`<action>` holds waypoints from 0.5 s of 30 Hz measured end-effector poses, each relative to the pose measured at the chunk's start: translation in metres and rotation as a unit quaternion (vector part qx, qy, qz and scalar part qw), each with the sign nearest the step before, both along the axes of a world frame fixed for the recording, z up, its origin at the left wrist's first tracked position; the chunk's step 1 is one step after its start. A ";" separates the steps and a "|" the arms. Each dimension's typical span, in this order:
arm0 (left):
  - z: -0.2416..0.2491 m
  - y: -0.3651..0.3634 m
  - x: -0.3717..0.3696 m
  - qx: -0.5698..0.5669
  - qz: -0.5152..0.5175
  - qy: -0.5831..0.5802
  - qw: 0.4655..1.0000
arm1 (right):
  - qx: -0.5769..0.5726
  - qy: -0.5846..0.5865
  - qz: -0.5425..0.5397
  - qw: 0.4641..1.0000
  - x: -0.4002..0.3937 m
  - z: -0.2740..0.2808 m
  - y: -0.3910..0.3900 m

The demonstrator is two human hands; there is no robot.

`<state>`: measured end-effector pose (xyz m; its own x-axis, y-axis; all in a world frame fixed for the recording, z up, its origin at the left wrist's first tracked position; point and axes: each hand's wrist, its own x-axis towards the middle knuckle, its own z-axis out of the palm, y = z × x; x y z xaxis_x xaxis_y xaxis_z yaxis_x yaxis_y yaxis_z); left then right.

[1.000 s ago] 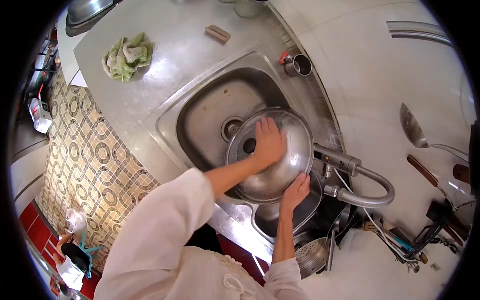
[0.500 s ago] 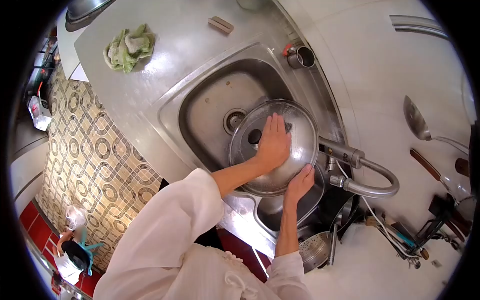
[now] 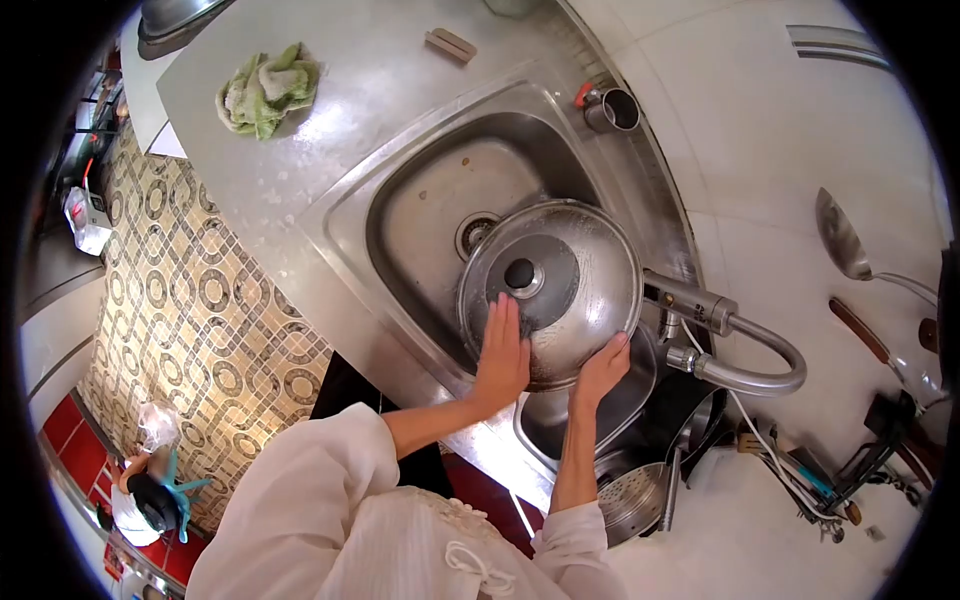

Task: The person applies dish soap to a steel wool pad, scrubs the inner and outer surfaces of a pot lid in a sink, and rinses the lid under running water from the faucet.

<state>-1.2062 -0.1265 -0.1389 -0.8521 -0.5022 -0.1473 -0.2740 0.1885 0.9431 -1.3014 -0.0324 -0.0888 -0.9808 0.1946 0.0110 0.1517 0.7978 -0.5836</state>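
Note:
A round metal lid (image 3: 600, 270) with a black knob (image 3: 519, 273) is tilted over the sink (image 3: 420, 190), its surface wet and streaked. My left hand (image 3: 503, 358) lies on the lid's lower left part, fingers stretched and close together, pressing a dark scouring pad (image 3: 526, 324) that shows only in part beneath them. At the lid's lower right rim, my right hand (image 3: 600, 370) grips the edge. The lid hides part of the basin and of the smaller basin (image 3: 545, 425) beside it.
A curved faucet (image 3: 750, 377) extends right of the lid. A green cloth (image 3: 268, 90) and a small brown object (image 3: 451, 45) lie on the counter. A metal cup (image 3: 612, 110) stands behind the sink. Pans and a strainer (image 3: 632, 500) sit lower right. A person (image 3: 140, 505) is far left.
My left hand has slid down and left across the lid with the dark pad, uncovering the knob and the lid's middle. My right hand stays on the rim.

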 end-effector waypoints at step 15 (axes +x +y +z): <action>-0.090 -0.130 -0.101 0.193 -0.364 0.097 0.906 | -0.021 -0.020 0.008 1.000 -0.006 -0.005 0.004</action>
<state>-1.3071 -0.2563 -0.2287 -0.9655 0.2604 -0.0050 -0.0326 -0.1017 0.9943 -1.3070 -0.0288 -0.0935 -0.9835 0.1774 -0.0357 0.1620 0.7751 -0.6108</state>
